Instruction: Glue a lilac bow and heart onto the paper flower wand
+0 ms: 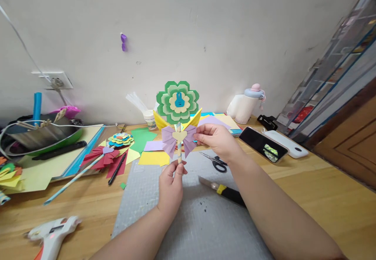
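Note:
Upright in front of me is a paper flower wand point(190, 102), its layered green head carrying a blue bunny at the centre. Yellow paper wings, a pleated purple bow point(168, 140) and a cream heart point(179, 135) sit below the head. My left hand point(172, 181) is closed around the lower end of the striped stick point(179, 154). At the bow's right edge, my right hand point(213, 139) pinches the purple paper between thumb and fingers. Scissors point(219, 165) and a utility knife point(223, 190) lie beneath on the grey cutting mat point(141, 209).
A glue gun point(53, 232) lies at front left. Another paper wand point(79, 177), a black pen point(117, 169) and coloured paper sheets point(154, 158) are on the left. A phone point(264, 145), a power bank point(284, 143) and a bottle point(248, 105) stand or lie at right. A paper cup point(150, 119) is behind.

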The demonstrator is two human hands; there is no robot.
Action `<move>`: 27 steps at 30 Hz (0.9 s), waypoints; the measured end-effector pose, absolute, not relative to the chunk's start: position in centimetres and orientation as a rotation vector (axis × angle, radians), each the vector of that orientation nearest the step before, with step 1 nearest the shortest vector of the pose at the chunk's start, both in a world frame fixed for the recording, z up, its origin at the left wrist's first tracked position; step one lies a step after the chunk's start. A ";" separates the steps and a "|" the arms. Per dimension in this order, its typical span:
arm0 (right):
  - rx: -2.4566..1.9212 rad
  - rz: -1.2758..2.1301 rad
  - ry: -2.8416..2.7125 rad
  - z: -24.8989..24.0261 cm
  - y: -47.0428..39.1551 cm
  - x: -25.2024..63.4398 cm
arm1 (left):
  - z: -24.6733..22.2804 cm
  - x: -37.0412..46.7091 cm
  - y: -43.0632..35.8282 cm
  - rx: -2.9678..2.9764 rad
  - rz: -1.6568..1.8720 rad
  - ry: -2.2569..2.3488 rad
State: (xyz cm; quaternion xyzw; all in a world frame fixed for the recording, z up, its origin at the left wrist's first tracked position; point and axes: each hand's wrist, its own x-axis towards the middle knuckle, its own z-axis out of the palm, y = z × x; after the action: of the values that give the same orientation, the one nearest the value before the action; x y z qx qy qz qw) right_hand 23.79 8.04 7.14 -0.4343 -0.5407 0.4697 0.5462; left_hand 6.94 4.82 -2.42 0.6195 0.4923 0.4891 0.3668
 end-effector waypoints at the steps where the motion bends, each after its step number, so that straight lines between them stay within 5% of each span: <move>1: -1.023 1.111 -1.295 7.2 8.0 23.8 | -2.5 6.9 4.8 1.592 1.257 1.266; 27: -1.005 0.847 -1.367 7.1 7.9 23.5 | -2.3 7.0 4.8 1.581 1.261 1.278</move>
State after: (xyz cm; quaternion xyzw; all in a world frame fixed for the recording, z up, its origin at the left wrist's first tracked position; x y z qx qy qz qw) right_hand 23.48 7.86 7.14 -0.4304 -0.5857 0.3626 0.5832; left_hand 7.02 4.80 -2.29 0.6150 0.4972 0.4905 0.3661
